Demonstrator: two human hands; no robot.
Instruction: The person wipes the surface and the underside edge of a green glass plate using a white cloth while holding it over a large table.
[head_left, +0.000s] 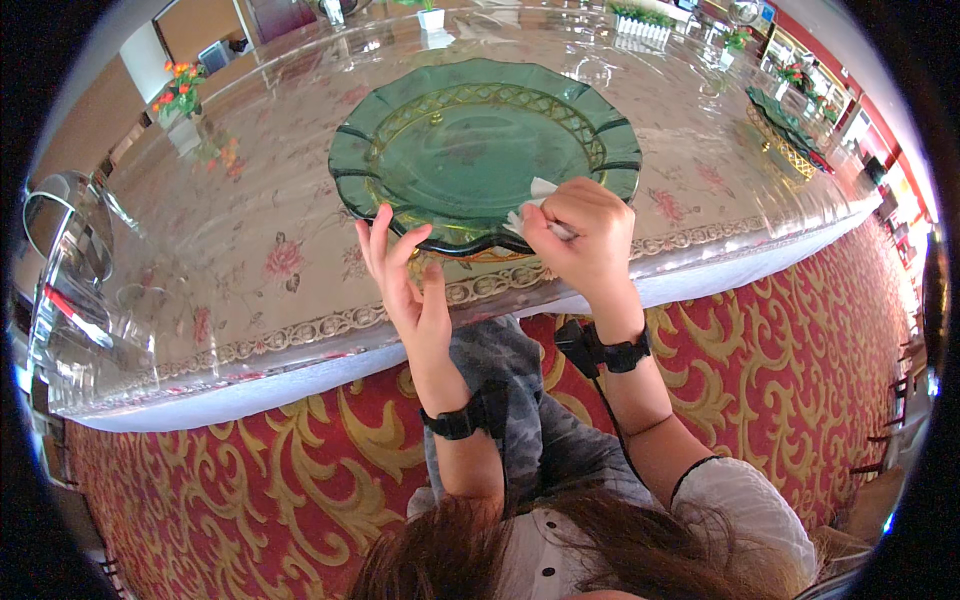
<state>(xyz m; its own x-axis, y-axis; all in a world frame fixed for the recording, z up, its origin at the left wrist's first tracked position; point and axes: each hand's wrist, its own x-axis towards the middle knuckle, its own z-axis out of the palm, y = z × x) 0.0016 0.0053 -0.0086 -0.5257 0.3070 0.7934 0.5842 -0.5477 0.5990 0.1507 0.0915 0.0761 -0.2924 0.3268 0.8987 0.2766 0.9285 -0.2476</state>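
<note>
we clenched white tissue (pixel 542 188) in right hand (pixel 590 232) at green plate (pixel 480 150), left hand (pixel 412 285) loosely spread; wiping seemed underway, unfinished.

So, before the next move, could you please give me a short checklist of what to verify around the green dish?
1. White tissue secure in the right hand: ok, pinched at the near right rim.
2. Green dish face up on the table: ok.
3. Left hand bracing the dish: cannot tell; fingers are spread at the near left rim, contact unclear.
4. Black cable clear of the dish: ok, it runs down from the right wrist.
5. Dish's underside: cannot tell, mostly hidden.
</note>
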